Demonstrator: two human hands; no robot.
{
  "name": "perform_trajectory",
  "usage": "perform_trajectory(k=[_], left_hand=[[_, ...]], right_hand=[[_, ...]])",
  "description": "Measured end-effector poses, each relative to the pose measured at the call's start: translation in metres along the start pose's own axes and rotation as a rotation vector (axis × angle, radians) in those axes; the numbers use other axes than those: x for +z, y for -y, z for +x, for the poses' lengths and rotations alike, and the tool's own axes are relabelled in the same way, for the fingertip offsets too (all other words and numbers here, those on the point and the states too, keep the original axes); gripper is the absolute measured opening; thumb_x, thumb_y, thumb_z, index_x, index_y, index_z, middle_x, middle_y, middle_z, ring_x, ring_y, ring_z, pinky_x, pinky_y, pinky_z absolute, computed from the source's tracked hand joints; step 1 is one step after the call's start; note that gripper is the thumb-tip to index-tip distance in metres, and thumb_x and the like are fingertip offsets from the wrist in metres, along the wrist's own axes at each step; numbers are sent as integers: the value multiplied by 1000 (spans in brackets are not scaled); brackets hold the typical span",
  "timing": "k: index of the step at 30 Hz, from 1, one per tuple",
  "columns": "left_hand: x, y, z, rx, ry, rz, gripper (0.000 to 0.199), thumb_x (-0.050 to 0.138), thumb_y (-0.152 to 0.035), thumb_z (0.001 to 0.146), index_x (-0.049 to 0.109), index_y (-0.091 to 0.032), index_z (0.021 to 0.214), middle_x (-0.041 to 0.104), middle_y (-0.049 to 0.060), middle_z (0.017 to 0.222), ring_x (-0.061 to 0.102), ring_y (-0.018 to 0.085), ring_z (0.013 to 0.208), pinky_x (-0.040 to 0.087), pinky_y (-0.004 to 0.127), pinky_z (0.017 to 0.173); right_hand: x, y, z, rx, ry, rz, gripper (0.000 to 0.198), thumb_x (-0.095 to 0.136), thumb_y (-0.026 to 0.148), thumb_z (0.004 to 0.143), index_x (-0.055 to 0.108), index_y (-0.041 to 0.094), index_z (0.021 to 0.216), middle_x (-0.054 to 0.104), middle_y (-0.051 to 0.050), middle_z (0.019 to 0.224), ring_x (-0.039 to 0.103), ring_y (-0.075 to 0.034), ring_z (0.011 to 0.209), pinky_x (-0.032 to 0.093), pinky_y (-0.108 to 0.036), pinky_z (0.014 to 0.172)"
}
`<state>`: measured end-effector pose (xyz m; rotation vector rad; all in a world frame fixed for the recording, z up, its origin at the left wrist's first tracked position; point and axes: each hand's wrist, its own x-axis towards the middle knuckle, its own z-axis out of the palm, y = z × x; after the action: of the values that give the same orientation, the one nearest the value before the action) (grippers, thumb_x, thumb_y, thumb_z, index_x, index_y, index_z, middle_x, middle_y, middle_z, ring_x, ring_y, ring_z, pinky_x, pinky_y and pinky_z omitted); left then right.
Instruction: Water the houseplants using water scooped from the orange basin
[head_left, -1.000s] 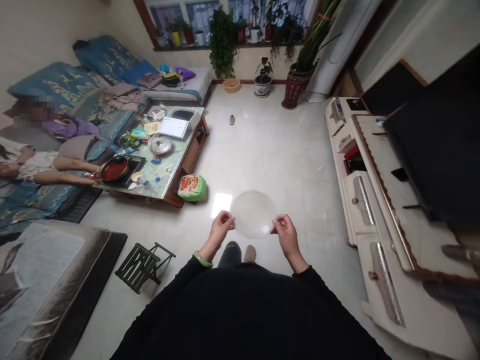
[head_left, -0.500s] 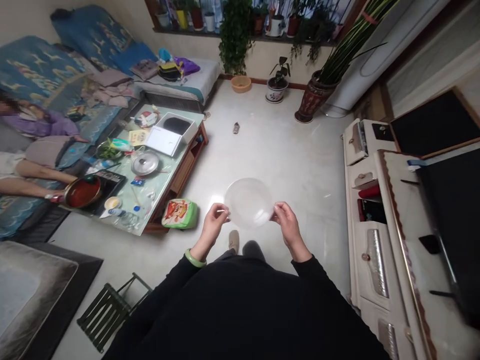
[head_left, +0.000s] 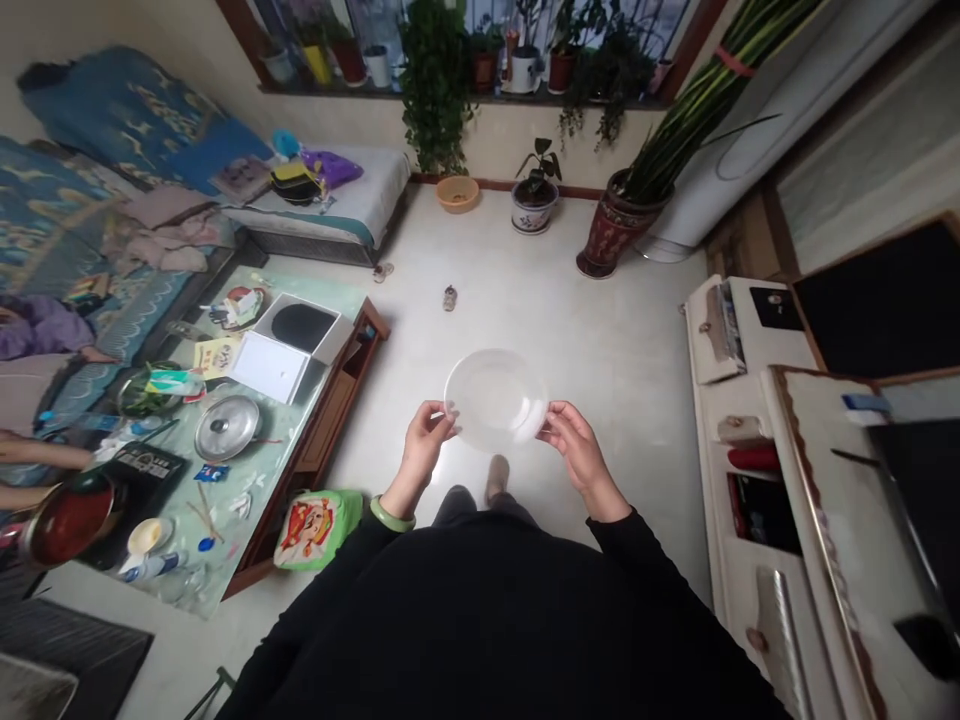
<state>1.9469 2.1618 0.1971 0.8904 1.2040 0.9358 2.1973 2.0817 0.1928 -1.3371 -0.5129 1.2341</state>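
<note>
Two grips, left hand (head_left: 429, 440) and right hand (head_left: 577, 445), pinch opposite edges of a translucent dish (head_left: 495, 395), probably to balance it, level between them above the floor (head_left: 585, 330); farther left, a table (head_left: 259, 470) carries a lidded pan (head_left: 227, 428).

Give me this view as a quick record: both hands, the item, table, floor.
Held item: translucent round shallow bowl
Left hand: pinches its left rim
Right hand: pinches its right rim
Left wrist: pale green round bangle
Table: pale green top, brown wooden side; bears a round silver metal lid, small blue packet
Floor: pale, glossy; green bag with red print beside table, round orange basin farther off
</note>
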Motion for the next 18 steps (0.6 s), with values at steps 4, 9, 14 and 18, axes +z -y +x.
perform_trajectory(k=[4,9,14,18], left_hand=[[23,-26,66,-29,-121,-26,63,107,-60,60,66,-22,89,81,14,133,81,32,121,68,41,95],[33,-46,158,-75,-247,-64,69,108,-65,56,63,-22,86,81,17,136,83,37,123,70,48,100],[54,-76,285,-86,-217,-73,70,107,-69,57,63,-22,84,83,18,135,84,38,122,70,50,100],[96,-120,400,-95,-101,-11,67,106,-68,57,65,-21,83,83,17,131,85,34,111,69,46,94]], right_hand=[[18,40,99,45,95,-63,61,101,74,67,67,27,86,68,1,81,65,-20,83,60,-39,88],[54,67,217,95,207,-122,65,100,78,64,66,27,83,67,1,82,64,-20,83,59,-38,84],[74,97,341,79,194,-154,66,99,81,63,67,26,81,68,-1,86,65,-22,86,61,-39,83],[73,134,429,62,68,-134,69,101,83,59,70,26,83,68,-2,87,66,-24,90,65,-44,90]])
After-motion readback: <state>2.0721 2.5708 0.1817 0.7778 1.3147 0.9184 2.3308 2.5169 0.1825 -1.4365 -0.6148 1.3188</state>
